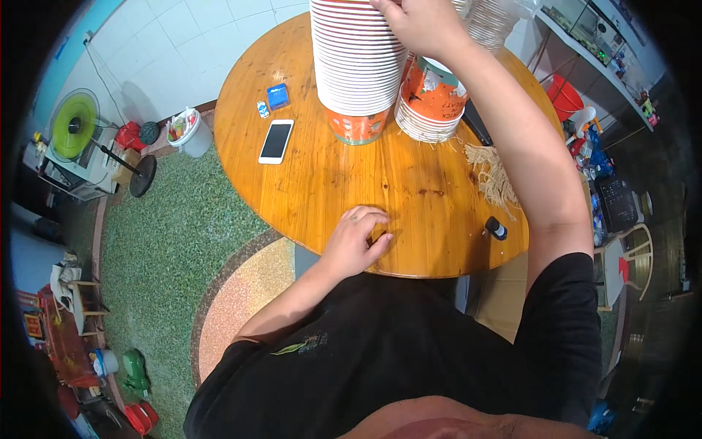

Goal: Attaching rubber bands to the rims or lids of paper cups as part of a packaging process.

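Left hand (356, 243) rests near table edge (431, 271) (space ahead).

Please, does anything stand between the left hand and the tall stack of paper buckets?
Nothing visible does: only the wooden tabletop lies between the left hand and the tall stack of paper buckets. The white-framed smartphone lies left of that path.

Evenly bright tabletop (329, 179), soft shadows, curved distortion toward black rim
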Demonstrator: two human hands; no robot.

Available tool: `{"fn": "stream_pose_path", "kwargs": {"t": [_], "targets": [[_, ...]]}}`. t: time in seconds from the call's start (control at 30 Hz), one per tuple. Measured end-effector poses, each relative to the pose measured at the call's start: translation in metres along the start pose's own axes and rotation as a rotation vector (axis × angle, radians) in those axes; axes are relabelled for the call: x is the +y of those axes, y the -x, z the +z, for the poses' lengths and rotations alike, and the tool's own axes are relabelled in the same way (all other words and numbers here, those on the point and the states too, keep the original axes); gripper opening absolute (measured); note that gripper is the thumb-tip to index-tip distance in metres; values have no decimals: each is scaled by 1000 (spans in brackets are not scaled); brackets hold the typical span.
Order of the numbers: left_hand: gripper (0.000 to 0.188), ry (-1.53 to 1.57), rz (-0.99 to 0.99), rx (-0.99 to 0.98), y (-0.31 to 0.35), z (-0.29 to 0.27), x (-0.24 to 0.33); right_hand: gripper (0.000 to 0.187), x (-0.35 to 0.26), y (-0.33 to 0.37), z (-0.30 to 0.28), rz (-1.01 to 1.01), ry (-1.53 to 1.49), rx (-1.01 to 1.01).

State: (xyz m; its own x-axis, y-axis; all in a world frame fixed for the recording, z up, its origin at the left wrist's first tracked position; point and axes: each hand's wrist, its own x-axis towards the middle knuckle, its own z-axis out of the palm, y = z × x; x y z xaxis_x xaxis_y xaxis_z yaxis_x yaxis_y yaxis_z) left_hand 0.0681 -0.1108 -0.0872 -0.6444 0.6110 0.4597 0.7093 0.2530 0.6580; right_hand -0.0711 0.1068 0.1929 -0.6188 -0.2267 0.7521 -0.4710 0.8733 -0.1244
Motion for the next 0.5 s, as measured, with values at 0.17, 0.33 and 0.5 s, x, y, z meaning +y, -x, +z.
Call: {"fn": "stream_pose_path", "kwargs": {"t": [0.17, 0.33, 0.5], "targets": [[27, -15, 14, 8, 1, 1, -1, 17, -9, -4, -2, -101, 120, 103], [27, -13, 8, 21, 1, 1, -2, 14, 6, -19, 5, -198, 224, 330], [27, -19, -6, 10, 5, 0, -2, 11, 3, -45, -25, -237, 243, 669]]}}
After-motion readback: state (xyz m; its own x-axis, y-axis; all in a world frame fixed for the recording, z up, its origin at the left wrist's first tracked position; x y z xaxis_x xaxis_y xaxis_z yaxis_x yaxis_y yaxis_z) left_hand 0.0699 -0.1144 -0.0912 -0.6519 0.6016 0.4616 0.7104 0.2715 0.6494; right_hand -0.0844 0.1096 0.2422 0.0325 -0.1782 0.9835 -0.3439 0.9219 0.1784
